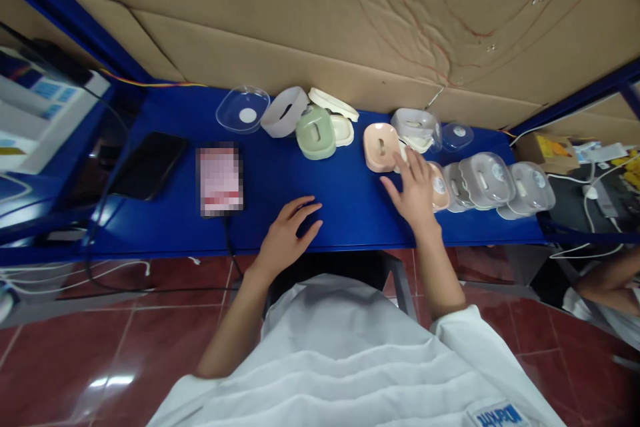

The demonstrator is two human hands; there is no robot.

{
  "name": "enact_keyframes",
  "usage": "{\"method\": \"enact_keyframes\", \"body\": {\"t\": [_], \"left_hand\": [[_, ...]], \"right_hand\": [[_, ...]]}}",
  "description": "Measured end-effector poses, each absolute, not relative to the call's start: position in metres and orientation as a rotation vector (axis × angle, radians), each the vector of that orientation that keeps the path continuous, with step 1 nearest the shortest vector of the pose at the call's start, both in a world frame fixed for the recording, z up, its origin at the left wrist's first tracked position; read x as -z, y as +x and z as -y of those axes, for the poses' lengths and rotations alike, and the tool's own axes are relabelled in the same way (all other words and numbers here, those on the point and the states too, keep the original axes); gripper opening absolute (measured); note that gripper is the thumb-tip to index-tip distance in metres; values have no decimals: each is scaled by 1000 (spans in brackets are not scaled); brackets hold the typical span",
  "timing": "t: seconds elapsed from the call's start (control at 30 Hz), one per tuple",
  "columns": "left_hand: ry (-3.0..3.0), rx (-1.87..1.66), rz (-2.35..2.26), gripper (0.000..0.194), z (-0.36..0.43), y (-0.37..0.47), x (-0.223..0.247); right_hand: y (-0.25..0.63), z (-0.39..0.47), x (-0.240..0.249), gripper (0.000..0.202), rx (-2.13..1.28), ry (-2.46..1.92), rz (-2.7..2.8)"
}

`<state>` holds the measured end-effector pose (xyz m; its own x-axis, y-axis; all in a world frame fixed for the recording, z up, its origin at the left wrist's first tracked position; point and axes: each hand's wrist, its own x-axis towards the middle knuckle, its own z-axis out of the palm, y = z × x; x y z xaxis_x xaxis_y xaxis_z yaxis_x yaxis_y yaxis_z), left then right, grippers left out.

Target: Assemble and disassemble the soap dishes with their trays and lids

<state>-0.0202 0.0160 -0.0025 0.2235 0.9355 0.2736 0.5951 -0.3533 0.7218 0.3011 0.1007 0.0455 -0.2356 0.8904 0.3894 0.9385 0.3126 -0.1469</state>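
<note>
My left hand [286, 239] rests near the table's front edge, its fingers spread and nothing in them. Fingers apart, my right hand [416, 195] reaches beside a pink slotted box part [381, 148]. Its fingertips are over a small cream piece [403, 152], mostly hidden; whether they touch it I cannot tell. Left of the pink part sits a green slotted part [317, 133], with a cream tray [343, 131] partly under it. A cream rim-like piece [334, 104] leans behind. Farther left are a pale grey slotted part [286, 112] and a clear lid [242, 111] with a white round sticker.
Several boxes with clear lids, one a grey box [486, 180], line the right side of the blue table [350, 213]. Behind my right hand stand a whitish slotted part [414, 123] and another clear lid [457, 137]. A black phone-like slab [149, 165] lies left. A co-worker's arm [611, 283] shows far right.
</note>
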Motion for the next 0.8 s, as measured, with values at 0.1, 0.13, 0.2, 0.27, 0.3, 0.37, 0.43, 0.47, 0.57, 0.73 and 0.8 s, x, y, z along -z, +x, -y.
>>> {"method": "enact_keyframes", "body": {"t": [0.1, 0.13, 0.2, 0.27, 0.3, 0.37, 0.43, 0.47, 0.57, 0.73, 0.8], "left_hand": [[2030, -970, -1410, 34, -14, -21, 4], [2036, -973, -1417, 35, -14, -21, 4], [2076, -977, -1421, 40, -13, -22, 4], [2160, -981, -1409, 48, -13, -21, 4], [2210, -978, -1403, 52, -14, -21, 4], [2303, -949, -1398, 57, -15, -19, 4], [2358, -908, -1385, 56, -17, -18, 5], [2367, -908, -1369, 52, -17, -18, 6], [2305, -1088, -1334, 44, -16, -20, 7], [2164, -1408, -1474, 41, -10, -22, 0], [2202, -1340, -1511, 37, -10, -19, -4]], "right_hand": [[278, -120, -35, 57, -41, -1557, 2323], [275, -121, -33, 52, -110, -1507, 2352], [276, -113, -32, 42, -243, -1359, 2402], [280, -99, -33, 37, -357, -1192, 2473], [282, -93, -34, 37, -392, -1135, 2508], [285, -87, -35, 40, -389, -1149, 2518], [287, -91, -32, 50, -297, -1325, 2430], [287, -95, -30, 57, -238, -1448, 2362], [282, -107, -24, 66, -150, -1694, 2250], [263, -82, -25, 58, -416, -1411, 2287], [259, -68, -28, 61, -461, -1341, 2219]]}}
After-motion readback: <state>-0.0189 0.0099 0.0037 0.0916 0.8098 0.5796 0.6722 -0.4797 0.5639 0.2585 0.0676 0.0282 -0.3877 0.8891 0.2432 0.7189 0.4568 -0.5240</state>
